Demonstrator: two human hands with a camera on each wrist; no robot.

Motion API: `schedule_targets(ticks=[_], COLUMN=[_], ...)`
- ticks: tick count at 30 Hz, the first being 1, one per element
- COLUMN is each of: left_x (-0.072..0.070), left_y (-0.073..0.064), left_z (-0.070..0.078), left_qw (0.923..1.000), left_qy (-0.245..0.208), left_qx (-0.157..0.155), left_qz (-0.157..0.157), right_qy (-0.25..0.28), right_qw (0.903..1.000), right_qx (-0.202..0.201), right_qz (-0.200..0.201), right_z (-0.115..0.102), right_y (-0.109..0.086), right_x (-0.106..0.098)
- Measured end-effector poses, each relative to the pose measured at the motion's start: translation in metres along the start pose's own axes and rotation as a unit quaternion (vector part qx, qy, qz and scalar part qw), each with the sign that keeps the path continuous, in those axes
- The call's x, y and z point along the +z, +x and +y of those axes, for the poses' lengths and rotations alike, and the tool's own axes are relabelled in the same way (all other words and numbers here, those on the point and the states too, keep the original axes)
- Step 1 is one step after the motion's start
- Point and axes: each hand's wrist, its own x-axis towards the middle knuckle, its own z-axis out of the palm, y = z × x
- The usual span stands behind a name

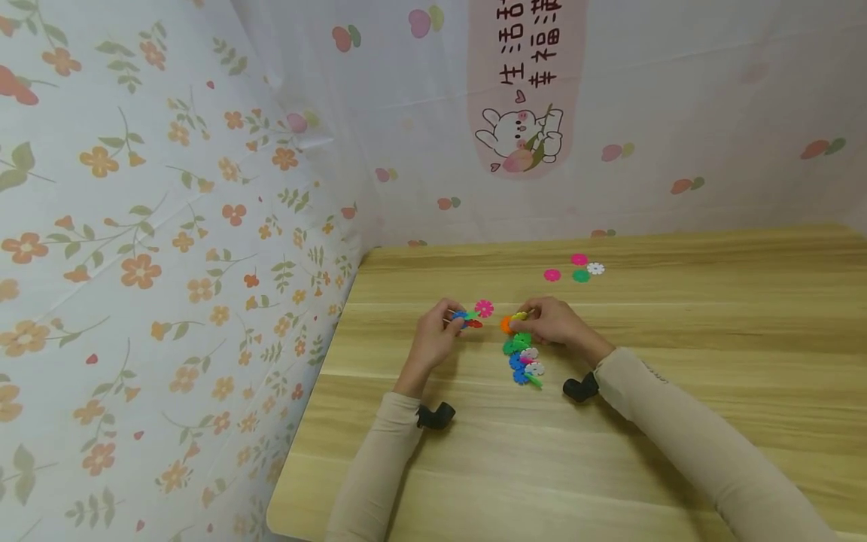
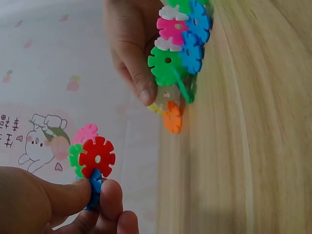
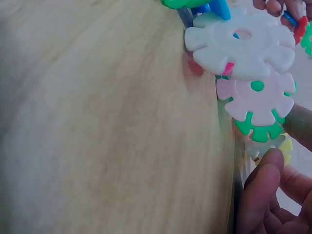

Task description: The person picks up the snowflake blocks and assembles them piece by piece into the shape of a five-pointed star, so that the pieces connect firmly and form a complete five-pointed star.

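My left hand (image 1: 436, 333) pinches a blue notched snowflake disc (image 2: 95, 190) between thumb and fingers. Joined to that disc are a red disc (image 2: 87, 160), a green one (image 2: 74, 158) and a pink one (image 1: 484, 309), all held up above the table. To the right, my right hand (image 1: 552, 322) grips the far end of a chain of interlocked snowflake discs (image 1: 518, 362), by its yellow and whitish discs. An orange disc (image 2: 172, 121) sticks out at that end, towards the left hand. Green, blue, white and pink discs make up the rest of the chain, which runs along the table towards me.
Loose discs lie at the back of the wooden table (image 1: 711, 316): two pink (image 1: 552, 275), a green (image 1: 581, 276) and a white (image 1: 596, 268). Printed cloth (image 1: 406, 113) hangs behind and at the left. A black wrist device (image 1: 436, 415) sits on each forearm.
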Motion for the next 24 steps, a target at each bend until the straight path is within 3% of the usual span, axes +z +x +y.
schedule_targets(ticks=[8,14,16,19,24], left_x=[0.003,0.007,0.009,0.012,0.018], left_y=[-0.001,-0.004,-0.005,-0.005,-0.004], left_z=[0.008,0.015,0.017,0.02,0.026], left_qw=[0.9995,0.9985,0.998,0.9975,0.9969], left_qy=[0.019,0.015,0.015,0.016,0.01], left_qx=[-0.001,0.018,0.019,0.016,0.03], left_qz=[-0.026,-0.05,-0.058,-0.066,-0.072], right_qy=[-0.056,-0.081,-0.062,0.006,0.119], right_qw=[0.9979,0.9959,0.9975,0.9997,0.9923], right_qx=[-0.03,-0.036,-0.03,-0.023,-0.033], right_qz=[0.015,0.018,0.016,0.005,-0.008], right_z=[0.002,0.005,0.006,0.007,0.006], right_y=[-0.001,-0.004,-0.008,-0.016,-0.029], right_x=[-0.001,-0.003,-0.005,-0.009,-0.02])
